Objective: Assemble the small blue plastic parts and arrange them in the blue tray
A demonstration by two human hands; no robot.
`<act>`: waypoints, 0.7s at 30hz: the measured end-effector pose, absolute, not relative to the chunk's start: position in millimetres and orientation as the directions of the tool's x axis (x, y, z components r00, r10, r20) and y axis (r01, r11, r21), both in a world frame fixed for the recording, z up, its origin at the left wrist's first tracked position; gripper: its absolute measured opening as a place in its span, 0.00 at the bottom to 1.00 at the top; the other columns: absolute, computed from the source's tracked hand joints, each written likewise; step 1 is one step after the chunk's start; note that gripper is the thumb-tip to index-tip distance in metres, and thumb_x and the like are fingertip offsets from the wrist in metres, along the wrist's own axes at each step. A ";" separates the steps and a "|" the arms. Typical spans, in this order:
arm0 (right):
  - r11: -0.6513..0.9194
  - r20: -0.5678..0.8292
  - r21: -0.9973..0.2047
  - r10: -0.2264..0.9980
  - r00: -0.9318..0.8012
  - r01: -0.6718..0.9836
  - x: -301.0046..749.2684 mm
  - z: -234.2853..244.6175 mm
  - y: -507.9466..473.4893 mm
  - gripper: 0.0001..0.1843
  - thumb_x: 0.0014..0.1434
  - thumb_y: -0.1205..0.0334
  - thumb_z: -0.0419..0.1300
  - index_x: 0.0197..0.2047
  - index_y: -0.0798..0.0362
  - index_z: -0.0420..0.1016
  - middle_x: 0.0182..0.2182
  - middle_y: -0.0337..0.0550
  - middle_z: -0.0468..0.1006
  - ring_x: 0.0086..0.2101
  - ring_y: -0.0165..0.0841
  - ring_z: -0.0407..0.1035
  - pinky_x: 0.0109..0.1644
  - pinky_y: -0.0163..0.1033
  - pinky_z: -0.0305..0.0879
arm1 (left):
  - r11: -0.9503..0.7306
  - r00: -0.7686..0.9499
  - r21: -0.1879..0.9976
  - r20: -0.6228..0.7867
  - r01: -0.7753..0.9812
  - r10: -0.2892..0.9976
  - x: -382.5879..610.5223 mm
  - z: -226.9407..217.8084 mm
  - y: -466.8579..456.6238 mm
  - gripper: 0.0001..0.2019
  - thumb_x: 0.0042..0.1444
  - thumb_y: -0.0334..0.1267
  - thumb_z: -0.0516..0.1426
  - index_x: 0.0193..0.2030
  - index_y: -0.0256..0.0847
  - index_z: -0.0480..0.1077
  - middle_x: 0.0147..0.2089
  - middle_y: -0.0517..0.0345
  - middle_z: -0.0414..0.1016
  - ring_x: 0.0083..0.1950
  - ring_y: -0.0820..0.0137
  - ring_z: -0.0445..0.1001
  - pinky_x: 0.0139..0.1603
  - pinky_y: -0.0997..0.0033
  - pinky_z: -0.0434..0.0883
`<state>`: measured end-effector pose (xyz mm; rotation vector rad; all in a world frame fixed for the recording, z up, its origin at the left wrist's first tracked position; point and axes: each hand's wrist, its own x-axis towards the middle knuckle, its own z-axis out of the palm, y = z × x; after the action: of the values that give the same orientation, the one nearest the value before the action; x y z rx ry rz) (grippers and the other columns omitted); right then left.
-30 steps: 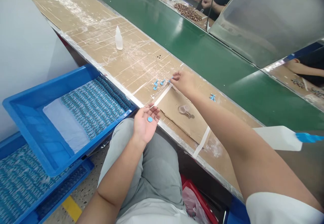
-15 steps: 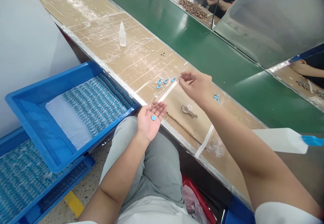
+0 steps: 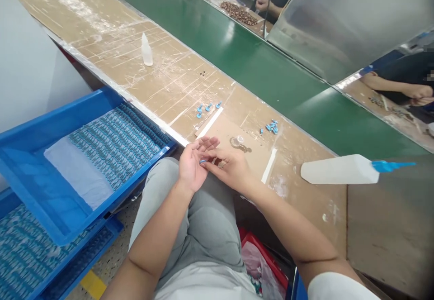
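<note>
A: Where are the two hands?

B: Both are low, over the person's lap, just at the near edge of the desk (image 3: 169, 83); the left hand (image 3: 193, 166) lies palm up and the right hand (image 3: 232, 169) comes to it from the right side.

A: And the fingers?

B: The left fingers (image 3: 206, 144) are spread apart and relaxed, they grip nothing; a small blue piece (image 3: 202, 160) rests on the left hand, at the root of those fingers. The right thumb and forefinger are drawn together on this blue piece; the other right fingers are curled under.

A: What is on the desk near them?

B: A little clear ring (image 3: 238, 140) lies just beyond the right hand; three loose blue parts (image 3: 206, 108) lie further up, beside a strip of white tape (image 3: 210, 122); one more cluster of blue parts (image 3: 271, 127) is to the right, well apart from the three. A white bottle (image 3: 339, 169) with a blue nozzle lies on its side at the right; a small white bottle (image 3: 146, 51) stands upright far up the desk.

A: And at the left?

B: A blue tray (image 3: 61, 116), tilted, holds rows of blue parts on a white sheet; behind the desk runs a green belt (image 3: 257, 69), and another person's hand (image 3: 262, 4) is at the far side of it.
</note>
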<state>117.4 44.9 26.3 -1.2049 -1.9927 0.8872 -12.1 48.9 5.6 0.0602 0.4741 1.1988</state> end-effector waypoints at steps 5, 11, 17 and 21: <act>-0.154 -0.148 -0.987 0.984 -0.098 -0.055 121.9 27.1 36.0 0.17 0.45 0.60 0.73 0.39 0.53 0.78 0.32 0.40 0.82 0.33 0.31 0.77 0.37 0.36 0.76 | 0.328 0.253 0.437 -0.221 -0.838 0.942 -8.1 6.5 44.1 0.11 0.53 0.35 0.59 0.42 0.36 0.76 0.44 0.51 0.78 0.45 0.70 0.75 0.45 0.73 0.71; -0.407 -0.401 -0.800 0.909 -0.112 -0.441 133.3 28.8 29.1 0.17 0.45 0.60 0.73 0.38 0.51 0.75 0.27 0.34 0.80 0.27 0.24 0.75 0.24 0.23 0.68 | 0.272 0.285 0.645 -0.087 -0.714 0.955 -1.1 4.6 37.1 0.13 0.48 0.34 0.66 0.43 0.37 0.79 0.43 0.50 0.80 0.43 0.71 0.76 0.48 0.73 0.71; -0.394 -0.387 -0.884 0.919 -0.079 -0.252 138.3 41.9 27.0 0.22 0.43 0.54 0.74 0.39 0.52 0.73 0.27 0.37 0.80 0.20 0.26 0.71 0.15 0.26 0.57 | 0.274 0.288 0.610 -0.077 -0.744 0.954 5.4 -1.1 38.0 0.12 0.49 0.36 0.66 0.42 0.40 0.79 0.40 0.53 0.80 0.40 0.72 0.76 0.43 0.73 0.73; -0.150 -0.109 -0.924 0.985 0.136 0.351 178.8 50.9 47.2 0.23 0.45 0.46 0.71 0.37 0.54 0.77 0.24 0.42 0.79 0.22 0.30 0.71 0.25 0.34 0.67 | 0.288 0.266 0.537 -0.120 -0.793 0.957 3.7 -1.2 41.7 0.12 0.51 0.37 0.65 0.43 0.41 0.78 0.39 0.56 0.79 0.36 0.78 0.76 0.41 0.78 0.73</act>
<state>178.8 47.2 50.9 -1.6304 -1.3185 1.0219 3.7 41.7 -1.2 0.4098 0.4679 1.2265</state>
